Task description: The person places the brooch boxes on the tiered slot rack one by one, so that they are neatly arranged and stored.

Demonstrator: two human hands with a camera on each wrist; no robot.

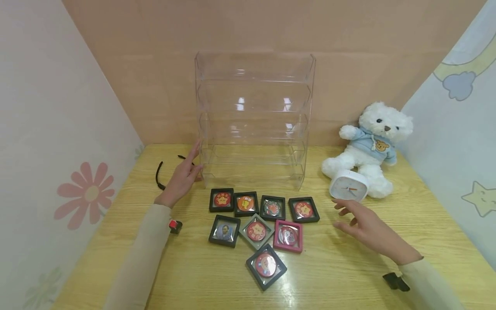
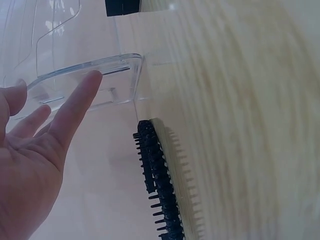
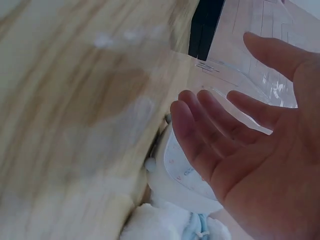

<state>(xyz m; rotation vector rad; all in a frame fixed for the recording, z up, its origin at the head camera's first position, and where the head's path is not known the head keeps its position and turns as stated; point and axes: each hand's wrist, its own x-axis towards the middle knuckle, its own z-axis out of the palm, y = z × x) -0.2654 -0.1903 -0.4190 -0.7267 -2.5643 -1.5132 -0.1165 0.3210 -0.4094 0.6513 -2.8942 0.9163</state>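
Observation:
A clear tiered acrylic display rack (image 1: 253, 129) stands upright against the back wall. My left hand (image 1: 182, 178) is at its lower left side, fingers extended; in the left wrist view the index finger lies against or just beside the rack's clear edge (image 2: 112, 62). In front of the rack lie several small square framed badges, among them a pink-framed one (image 1: 288, 236), a grey-framed one (image 1: 256, 231) and a black-framed one (image 1: 266, 267) nearest me. My right hand (image 1: 368, 228) hovers right of the badges with loosely bent fingers, holding nothing, close to a white clock (image 1: 348, 186).
A white teddy bear (image 1: 373, 150) in a blue hoodie sits at the back right, behind the clock. A black toothed band (image 2: 159, 175) lies left of the rack, partly hidden by my left hand in the head view. Walls border the wooden table (image 1: 193, 280).

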